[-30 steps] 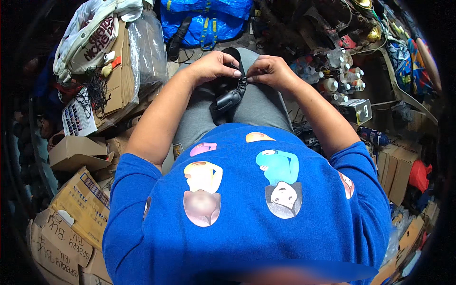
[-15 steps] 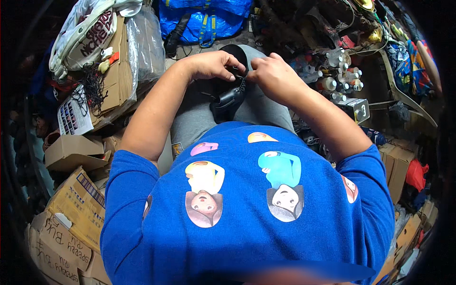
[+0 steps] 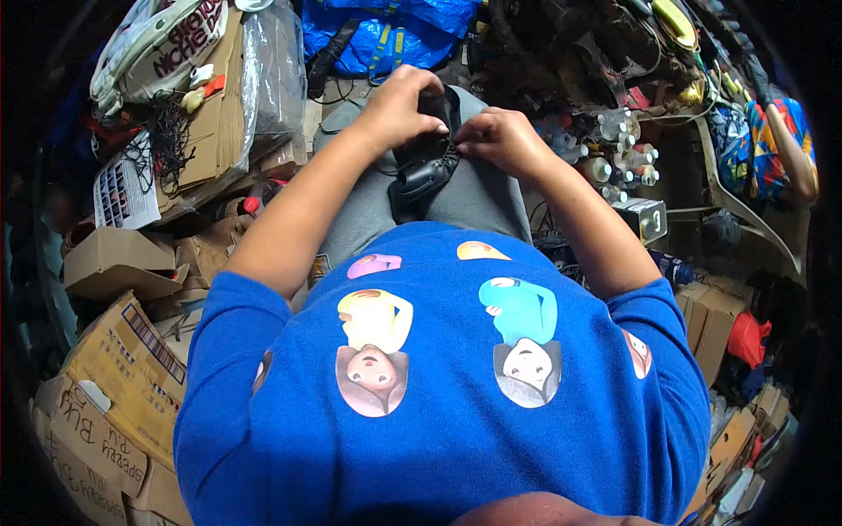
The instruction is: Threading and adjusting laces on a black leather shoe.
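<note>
A black shoe (image 3: 424, 180) lies across my lap on grey trousers (image 3: 360, 206), its rounded, shiny end toward my belly. A row of cord or stitching (image 3: 452, 158) runs along its right side. My left hand (image 3: 405, 107) curls over the shoe's far part from the left, thumb on the near side and forefinger at the far rim; the other fingertips are hidden. On the right edge, my right hand (image 3: 502, 140) has thumb and fingers pinched together beside the cord. What it pinches is too small to make out.
Plastic-wrapped cardboard (image 3: 267, 74) and a tangle of black cord (image 3: 162, 162) lie at left. Ahead is a blue bag (image 3: 386, 39). Several small bottles (image 3: 618, 158) and a metal can (image 3: 645, 219) stand close to my right forearm. Cardboard boxes (image 3: 123, 263) pile up lower left.
My left hand has moved forward and up, its thumb and forefinger farther apart. My right hand has dropped slightly toward me, its fingertips at the shoe's edge. The shoe stays on my lap.
</note>
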A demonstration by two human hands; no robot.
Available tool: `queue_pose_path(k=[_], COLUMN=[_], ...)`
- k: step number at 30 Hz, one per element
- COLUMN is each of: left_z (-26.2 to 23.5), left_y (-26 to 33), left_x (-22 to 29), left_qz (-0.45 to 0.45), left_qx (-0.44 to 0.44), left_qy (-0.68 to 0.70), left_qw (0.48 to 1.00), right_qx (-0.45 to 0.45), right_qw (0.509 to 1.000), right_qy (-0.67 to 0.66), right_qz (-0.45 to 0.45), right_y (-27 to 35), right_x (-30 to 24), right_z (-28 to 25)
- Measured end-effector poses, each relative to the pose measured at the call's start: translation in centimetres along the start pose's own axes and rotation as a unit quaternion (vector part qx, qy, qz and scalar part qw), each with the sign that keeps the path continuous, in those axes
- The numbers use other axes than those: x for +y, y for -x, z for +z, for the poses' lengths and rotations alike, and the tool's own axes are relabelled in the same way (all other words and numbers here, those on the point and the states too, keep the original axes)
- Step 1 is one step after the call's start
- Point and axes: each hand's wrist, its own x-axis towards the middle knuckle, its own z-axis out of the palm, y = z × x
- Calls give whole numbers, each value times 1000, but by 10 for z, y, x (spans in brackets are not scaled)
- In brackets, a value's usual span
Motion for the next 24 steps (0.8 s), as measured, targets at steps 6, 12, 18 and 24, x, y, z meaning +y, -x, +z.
queue_pose_path(k=[6, 12, 18, 24], left_z=[-41, -87, -79, -66], left_y=[77, 94, 82, 89], left_x=[12, 2, -40, -95], left_qz=[-13, -208, -207, -73], left_qx=[-106, -121, 129, -25], left_qy=[-80, 27, 468, 847], left_qw=[991, 970, 849, 525], right_qx=[-73, 134, 276, 149], right_qw=[963, 983, 454, 456], right_qy=[-245, -101, -818, -849], right_qz=[84, 76, 221, 224], right_y=[17, 23, 13, 50], right_x=[21, 41, 52, 63], right_z=[-12, 7, 13, 3])
